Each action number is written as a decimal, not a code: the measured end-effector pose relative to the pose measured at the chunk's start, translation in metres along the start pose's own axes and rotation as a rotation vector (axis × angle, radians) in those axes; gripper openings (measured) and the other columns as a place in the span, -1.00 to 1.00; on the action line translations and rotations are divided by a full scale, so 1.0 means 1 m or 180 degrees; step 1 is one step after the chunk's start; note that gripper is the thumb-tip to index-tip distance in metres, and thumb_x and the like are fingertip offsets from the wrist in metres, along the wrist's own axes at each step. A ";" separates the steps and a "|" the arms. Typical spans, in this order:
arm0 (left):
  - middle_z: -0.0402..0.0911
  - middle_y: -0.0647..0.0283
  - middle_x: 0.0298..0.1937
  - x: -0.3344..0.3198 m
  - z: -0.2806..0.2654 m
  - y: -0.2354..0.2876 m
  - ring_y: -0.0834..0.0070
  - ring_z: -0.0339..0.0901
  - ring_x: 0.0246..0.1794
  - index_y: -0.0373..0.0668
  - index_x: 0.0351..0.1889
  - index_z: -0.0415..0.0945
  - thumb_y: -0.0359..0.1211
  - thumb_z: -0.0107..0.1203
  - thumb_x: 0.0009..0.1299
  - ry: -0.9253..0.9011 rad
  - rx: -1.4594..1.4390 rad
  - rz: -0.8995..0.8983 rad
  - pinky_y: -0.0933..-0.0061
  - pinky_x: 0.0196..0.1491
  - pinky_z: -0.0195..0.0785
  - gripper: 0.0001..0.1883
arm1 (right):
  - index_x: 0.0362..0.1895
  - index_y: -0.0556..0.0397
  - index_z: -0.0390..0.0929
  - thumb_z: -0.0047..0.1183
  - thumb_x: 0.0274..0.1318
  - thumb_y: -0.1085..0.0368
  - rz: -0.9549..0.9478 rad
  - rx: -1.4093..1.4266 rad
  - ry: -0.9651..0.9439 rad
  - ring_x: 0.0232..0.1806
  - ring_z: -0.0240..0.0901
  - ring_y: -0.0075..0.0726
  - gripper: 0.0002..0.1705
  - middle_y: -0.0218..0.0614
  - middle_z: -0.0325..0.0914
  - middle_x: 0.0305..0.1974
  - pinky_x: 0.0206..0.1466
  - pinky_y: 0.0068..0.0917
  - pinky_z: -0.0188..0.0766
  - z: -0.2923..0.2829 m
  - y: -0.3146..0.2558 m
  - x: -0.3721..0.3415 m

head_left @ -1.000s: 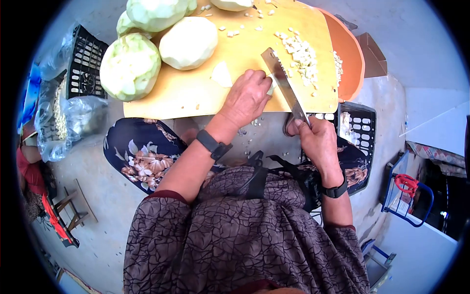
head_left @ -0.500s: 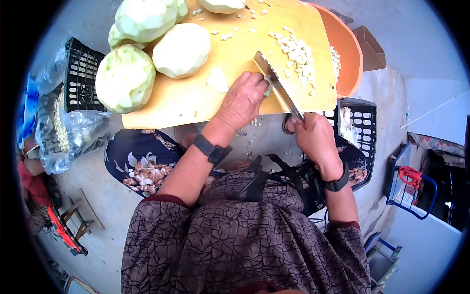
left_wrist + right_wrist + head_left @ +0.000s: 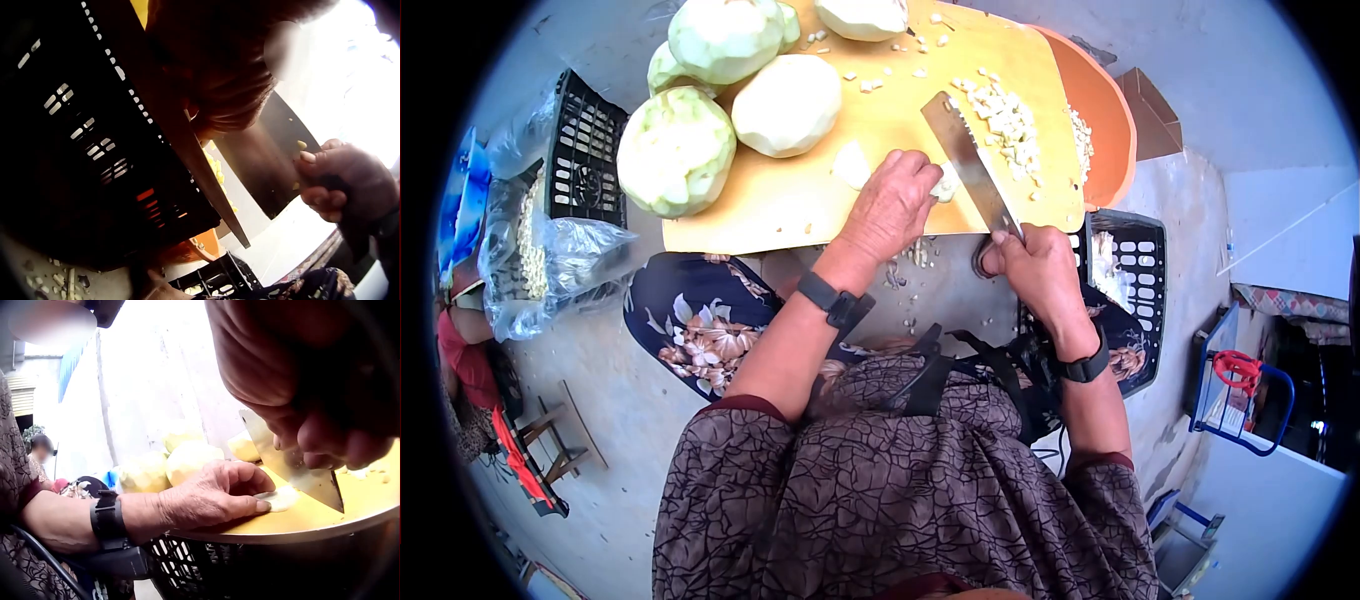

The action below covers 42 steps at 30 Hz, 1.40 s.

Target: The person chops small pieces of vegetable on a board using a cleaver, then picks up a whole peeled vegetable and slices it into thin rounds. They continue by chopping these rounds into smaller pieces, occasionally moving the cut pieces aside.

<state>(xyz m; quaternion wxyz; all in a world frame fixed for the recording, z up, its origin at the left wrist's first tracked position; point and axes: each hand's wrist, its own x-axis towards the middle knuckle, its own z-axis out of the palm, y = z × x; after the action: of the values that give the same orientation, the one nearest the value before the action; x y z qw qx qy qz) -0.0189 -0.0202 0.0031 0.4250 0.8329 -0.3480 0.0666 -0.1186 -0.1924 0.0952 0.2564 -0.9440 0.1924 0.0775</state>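
My left hand (image 3: 890,205) rests on the yellow board (image 3: 750,205) near its front edge. In the right wrist view its thumb and bent fingers pinch a pale vegetable piece (image 3: 282,499) lying on the board. My right hand (image 3: 1045,275) grips the handle of a broad-bladed cleaver (image 3: 974,165), whose blade stands just right of that piece. Small bits stick to the blade (image 3: 262,169) in the left wrist view. A pale slice (image 3: 852,165) lies left of my left hand. Diced pale cubes (image 3: 1005,120) are heaped right of the blade.
Several large peeled pale-green vegetables (image 3: 677,150) sit at the board's left and back. An orange basin (image 3: 1115,150) with diced bits stands past the right edge. Black crates (image 3: 587,140) flank the board, with a clear plastic bag (image 3: 585,260) at left. Scraps litter the floor below.
The cleaver has tilted so more of its flat side shows, and it stands slightly further from my left fingers. The left hand keeps its place at the piece; the head view has shifted a little.
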 end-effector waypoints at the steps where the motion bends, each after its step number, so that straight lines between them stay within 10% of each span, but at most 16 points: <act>1: 0.52 0.06 -0.10 0.000 0.000 0.000 0.08 0.46 0.00 -0.29 -0.13 0.56 -0.55 0.20 0.16 -0.0014 0.0017 0.0017 0.17 0.11 0.40 -0.72 | -0.45 0.28 0.62 0.17 0.17 0.18 -0.0055 -0.0007 -0.0020 -0.33 0.56 0.32 -0.65 0.22 0.53 -0.50 -0.21 0.00 0.47 -0.002 -0.002 -0.003; 29: 0.53 0.10 -0.18 -0.006 0.005 -0.006 0.09 0.48 -0.08 -0.28 -0.23 0.56 -0.55 0.21 0.15 0.0256 0.0061 0.0097 0.18 0.03 0.43 -0.79 | -0.46 0.31 0.61 0.16 0.17 0.21 -0.0300 -0.0219 -0.0167 -0.35 0.55 0.35 -0.66 0.24 0.53 -0.51 -0.24 0.02 0.46 -0.004 -0.011 -0.009; 32: 0.53 0.10 -0.19 -0.005 0.005 -0.005 0.10 0.48 -0.09 -0.29 -0.23 0.56 -0.56 0.20 0.15 0.0303 0.0014 0.0067 0.19 0.02 0.44 -0.79 | -0.34 0.21 0.67 0.10 0.24 0.27 -0.0390 -0.0472 -0.0178 -0.46 0.57 -0.10 -0.76 0.05 0.58 -0.51 -0.29 -0.27 0.43 0.001 -0.006 -0.008; 35: 0.53 0.10 -0.20 -0.005 0.006 -0.006 0.10 0.49 -0.10 -0.29 -0.22 0.56 -0.58 0.18 0.14 0.0320 -0.0081 0.0061 0.19 0.02 0.44 -0.78 | -0.50 0.30 0.62 0.17 0.15 0.24 -0.0438 -0.0200 -0.0156 -0.35 0.56 0.35 -0.68 0.21 0.54 -0.53 -0.20 0.01 0.50 0.001 -0.010 -0.005; 42: 0.55 0.10 -0.20 -0.005 0.007 -0.005 0.09 0.50 -0.10 -0.30 -0.22 0.56 -0.60 0.15 0.15 0.0245 -0.0095 -0.0021 0.18 0.02 0.44 -0.78 | -0.50 0.29 0.64 0.15 0.17 0.21 -0.0398 -0.0674 -0.0070 -0.37 0.57 0.34 -0.64 0.24 0.54 -0.53 -0.17 -0.03 0.52 0.016 -0.016 0.007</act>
<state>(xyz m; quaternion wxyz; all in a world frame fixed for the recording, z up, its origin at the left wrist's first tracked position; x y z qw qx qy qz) -0.0206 -0.0209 -0.0064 0.4507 0.8244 -0.3297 0.0920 -0.1064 -0.1743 0.0870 0.1617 -0.9751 0.1212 0.0916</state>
